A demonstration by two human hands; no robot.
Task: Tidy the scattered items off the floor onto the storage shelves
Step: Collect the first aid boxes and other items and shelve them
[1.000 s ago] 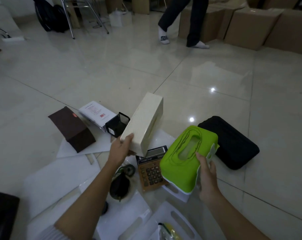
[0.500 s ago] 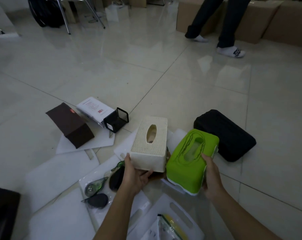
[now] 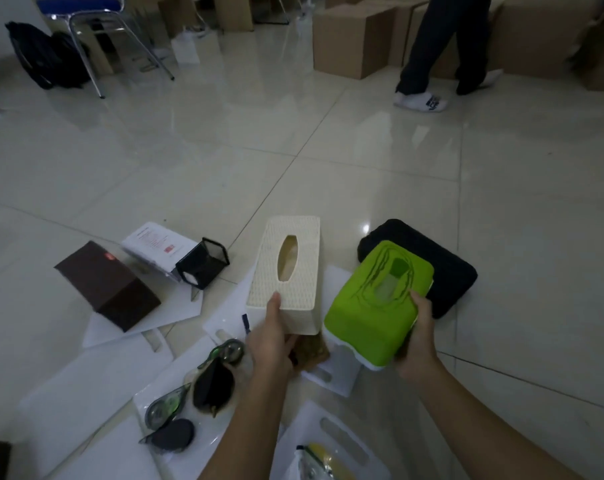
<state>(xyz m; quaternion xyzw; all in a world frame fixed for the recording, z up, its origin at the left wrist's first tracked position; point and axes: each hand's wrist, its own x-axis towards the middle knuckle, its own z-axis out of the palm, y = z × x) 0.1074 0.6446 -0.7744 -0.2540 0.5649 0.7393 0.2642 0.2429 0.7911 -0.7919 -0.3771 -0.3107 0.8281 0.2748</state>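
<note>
Left hand [image 3: 271, 336] grasps the near end of the cream woven-plastic tissue box [image 3: 286, 271], thumb on top. Right hand [image 3: 420, 336] grips the green plastic tissue box [image 3: 373, 306], apparently lifted off the floor, just beside the left hand's box.

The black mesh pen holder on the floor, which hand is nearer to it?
Left. The left hand grips the cream tissue box just right of the pen holder; the right hand holds the green box farther right.
</note>
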